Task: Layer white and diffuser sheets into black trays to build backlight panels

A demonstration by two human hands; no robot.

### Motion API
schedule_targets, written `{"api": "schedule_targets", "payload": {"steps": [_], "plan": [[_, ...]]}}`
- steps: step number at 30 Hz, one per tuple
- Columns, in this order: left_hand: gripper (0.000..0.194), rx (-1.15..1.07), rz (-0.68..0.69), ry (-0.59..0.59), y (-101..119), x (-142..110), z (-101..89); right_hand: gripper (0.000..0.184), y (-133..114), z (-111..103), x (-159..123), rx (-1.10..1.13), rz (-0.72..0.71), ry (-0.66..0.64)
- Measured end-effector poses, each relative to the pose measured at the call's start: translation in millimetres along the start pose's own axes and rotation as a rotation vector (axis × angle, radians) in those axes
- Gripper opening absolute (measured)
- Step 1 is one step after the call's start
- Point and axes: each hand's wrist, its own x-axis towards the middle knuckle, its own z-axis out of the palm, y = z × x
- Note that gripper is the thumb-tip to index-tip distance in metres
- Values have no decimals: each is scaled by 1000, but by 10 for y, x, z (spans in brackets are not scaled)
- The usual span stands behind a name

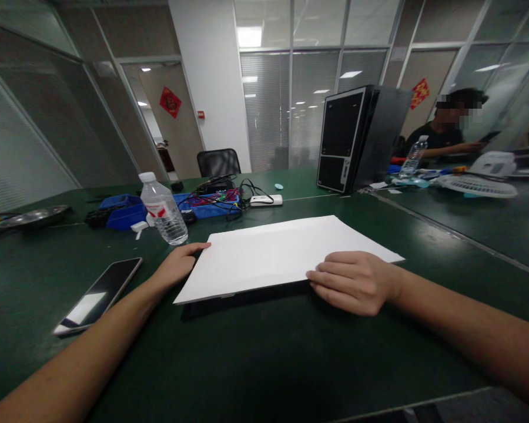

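A white sheet of paper (264, 252), perhaps a thin stack, is spread in front of me with its near edge raised slightly off the green table. Its left side is pinched by my left hand (179, 262), the thumb on top and the other fingers mostly hidden beneath. My right hand (352, 281) is closed over the near edge, right of the middle, its fingers bent and its thumb out of sight. A dark strip shows under the near edge; whether it is shadow or an object I cannot tell.
A smartphone (99, 296) lies by my left forearm. Beyond the paper stand a water bottle (164, 208), blue trays with cables (211, 202), a white power strip (265, 200) and a black computer tower (361, 138). A person (441, 132) sits at the far right near a white fan (478, 179).
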Motion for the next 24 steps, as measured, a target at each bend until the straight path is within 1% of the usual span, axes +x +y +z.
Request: {"api": "schedule_targets", "payload": {"steps": [3, 6, 9, 11, 12, 13, 15, 17, 20, 24], "plan": [[65, -12, 24, 1, 6, -15, -17, 13, 55, -71, -21, -59, 1, 16], [68, -16, 91, 7, 39, -44, -52, 11, 126, -142, -76, -85, 53, 42], [71, -13, 221, 15, 73, -87, -80, 13, 190, -179, -184, -103, 139, 59], [74, 8, 325, 3, 94, -112, -86, 13, 219, -172, -269, -113, 185, 74], [74, 26, 351, -10, 105, -122, -86, 12, 227, -157, -310, -114, 203, 82], [74, 47, 350, -25, 116, -129, -84, 12, 232, -135, -349, -112, 218, 91], [70, 93, 292, -43, 142, -136, -78, 13, 229, -69, -417, -100, 251, 107], [69, 140, 245, -47, 173, -142, -74, 15, 216, 13, -472, -82, 290, 132], [70, 188, 218, -37, 224, -157, -76, 20, 190, 117, -530, -53, 328, 158], [69, 199, 187, -30, 249, -177, -81, 31, 166, 139, -524, -42, 352, 135]]}}
